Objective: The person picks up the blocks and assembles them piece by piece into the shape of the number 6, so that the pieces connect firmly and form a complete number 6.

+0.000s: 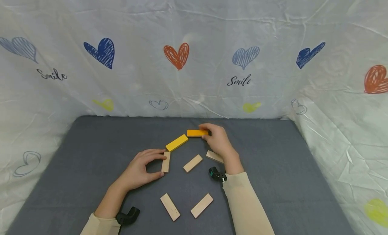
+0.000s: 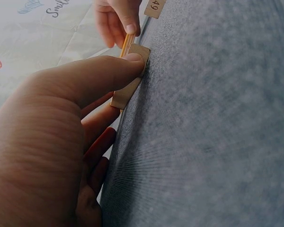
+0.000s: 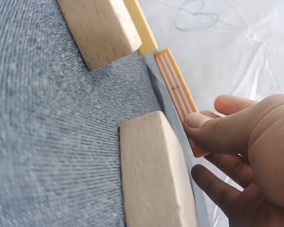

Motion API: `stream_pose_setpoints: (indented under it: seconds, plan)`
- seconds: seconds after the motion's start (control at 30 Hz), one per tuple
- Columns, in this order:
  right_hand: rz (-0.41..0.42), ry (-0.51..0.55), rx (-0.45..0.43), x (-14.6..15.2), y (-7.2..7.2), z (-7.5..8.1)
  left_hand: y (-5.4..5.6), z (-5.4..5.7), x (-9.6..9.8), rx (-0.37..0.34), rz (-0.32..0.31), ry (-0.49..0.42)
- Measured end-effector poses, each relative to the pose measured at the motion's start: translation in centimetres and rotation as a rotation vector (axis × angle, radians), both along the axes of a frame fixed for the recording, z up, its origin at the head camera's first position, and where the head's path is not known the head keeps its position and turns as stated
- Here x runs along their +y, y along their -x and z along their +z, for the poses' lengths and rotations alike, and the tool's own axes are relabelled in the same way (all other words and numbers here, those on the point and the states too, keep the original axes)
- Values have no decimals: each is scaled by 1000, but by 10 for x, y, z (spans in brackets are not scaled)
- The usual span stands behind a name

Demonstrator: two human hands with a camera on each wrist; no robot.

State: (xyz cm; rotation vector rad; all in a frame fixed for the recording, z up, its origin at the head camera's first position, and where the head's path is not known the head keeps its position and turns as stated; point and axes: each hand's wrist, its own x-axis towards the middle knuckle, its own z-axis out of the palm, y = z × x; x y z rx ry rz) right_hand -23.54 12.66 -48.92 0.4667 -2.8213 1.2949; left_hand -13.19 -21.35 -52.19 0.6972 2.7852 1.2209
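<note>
My left hand (image 1: 137, 171) pinches a plain wooden block (image 1: 165, 162) end to end, the thumb at its near end and fingertips at its far end. In the left wrist view the thumb presses on this wooden block (image 2: 126, 94). Farther back, my right hand (image 1: 219, 140) grips the right end of an orange block (image 1: 195, 133) between thumb and fingers. White stripes mark the side of the orange block (image 3: 173, 85) in the right wrist view. Between the two held blocks lies a yellow block (image 1: 176, 143), slanted, its ends close to both.
Plain wooden blocks lie on the grey cloth-covered table (image 1: 266, 194): one in the middle (image 1: 192, 163), one partly behind the right wrist (image 1: 214, 156), and a pair nearer the front, a left block (image 1: 170, 207) and a right block (image 1: 201, 205). A heart-printed white curtain (image 1: 206, 59) stands behind.
</note>
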Motion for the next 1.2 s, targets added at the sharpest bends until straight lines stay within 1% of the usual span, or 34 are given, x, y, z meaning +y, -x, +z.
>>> stream_pose_setpoints:
  seconds: [0.23, 0.63, 0.93, 1.2]
  plan:
    - [-2, -2, -21, -1, 0, -3, -1, 1, 0, -1, 1, 5]
    - [-10, -6, -27, -1, 1, -5, -2, 2, 1, -2, 7, 9]
    - [-3, -25, -38, -2, 1, -5, -2, 2, 1, -2, 9, 12]
    - [15, -41, -72, -1, 1, -4, -1, 1, 1, 4, 9, 20]
